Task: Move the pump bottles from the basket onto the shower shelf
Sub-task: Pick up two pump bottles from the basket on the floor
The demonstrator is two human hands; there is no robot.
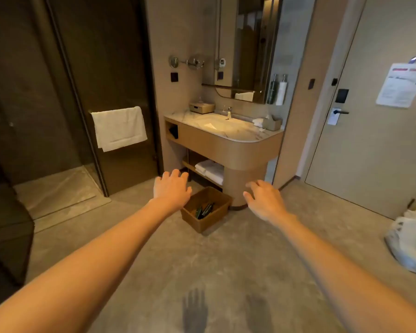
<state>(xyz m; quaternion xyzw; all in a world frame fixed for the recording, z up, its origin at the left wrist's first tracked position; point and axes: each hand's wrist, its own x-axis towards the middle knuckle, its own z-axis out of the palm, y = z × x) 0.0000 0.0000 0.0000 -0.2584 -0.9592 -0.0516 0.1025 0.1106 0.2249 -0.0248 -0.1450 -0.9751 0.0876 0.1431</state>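
Observation:
A tan rectangular basket [216, 218] stands on the floor in front of the vanity's rounded base. Dark green pump bottles [204, 210] lie flat inside it. Both my arms reach forward above the floor. My left hand [172, 188] hovers palm down with fingers spread, just left of the basket and covering its left corner. My right hand [264, 200] is open too, to the right of the basket and apart from it. Neither hand holds anything. The shower stall [53, 188] lies at the left behind a dark glass panel; no shelf shows in it.
A vanity [238, 150] with a sink stands ahead, folded towels on its lower shelf. A white towel [119, 128] hangs on the glass panel. Two pump bottles [276, 90] hang on the wall by the mirror. A door [375, 131] is at the right, a plastic bag [408, 241] on the floor.

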